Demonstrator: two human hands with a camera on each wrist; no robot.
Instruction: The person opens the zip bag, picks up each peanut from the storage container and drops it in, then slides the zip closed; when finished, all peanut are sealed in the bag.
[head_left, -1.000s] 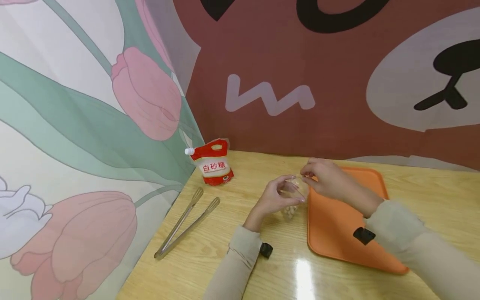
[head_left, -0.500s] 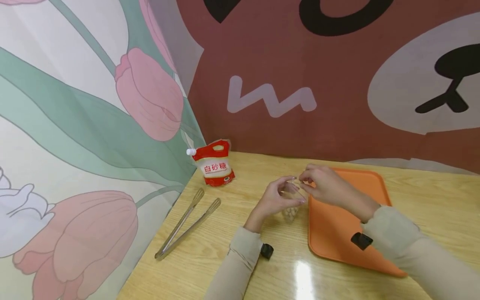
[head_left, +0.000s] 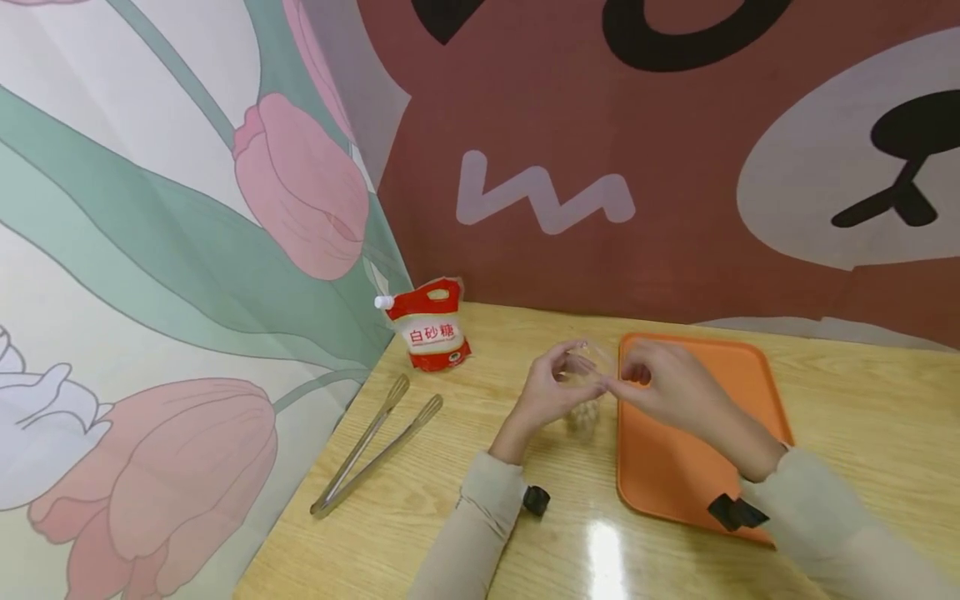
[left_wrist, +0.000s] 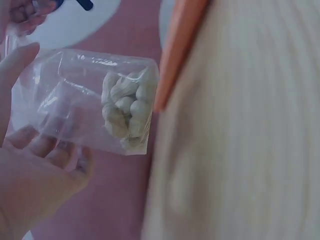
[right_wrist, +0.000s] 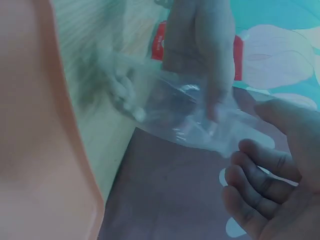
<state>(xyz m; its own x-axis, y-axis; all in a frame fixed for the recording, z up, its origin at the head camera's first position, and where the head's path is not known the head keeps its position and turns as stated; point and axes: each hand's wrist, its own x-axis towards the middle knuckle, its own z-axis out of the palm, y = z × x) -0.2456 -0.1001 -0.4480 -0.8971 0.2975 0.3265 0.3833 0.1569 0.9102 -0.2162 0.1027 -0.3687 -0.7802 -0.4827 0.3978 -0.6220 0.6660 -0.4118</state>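
A clear plastic bag [left_wrist: 75, 100] with several peanuts in their shells [left_wrist: 127, 107] at its bottom hangs above the table, left of the tray. My left hand [head_left: 543, 392] holds the bag's upper part between a curved thumb and fingers. The right hand [head_left: 671, 379] is at the bag's mouth, its thumb [right_wrist: 280, 117] beside the film and its other fingers bent. In the right wrist view, a gap shows between that thumb and the index finger, with the film's edge near them. Blur hides whether they touch it.
An orange tray [head_left: 675, 467] lies under the right hand and forearm. Metal tongs [head_left: 367, 454], spread apart, lie on the wooden table [head_left: 420, 533] at left. Behind them stands a red and white sugar pouch [head_left: 431, 329] with a white cap, close to the back curtain [head_left: 525, 267].
My right hand has drawn its fingertips back from the bag's mouth and lowered slightly, the thumb now stretched toward the left hand. The left hand keeps the bag in nearly the same place.
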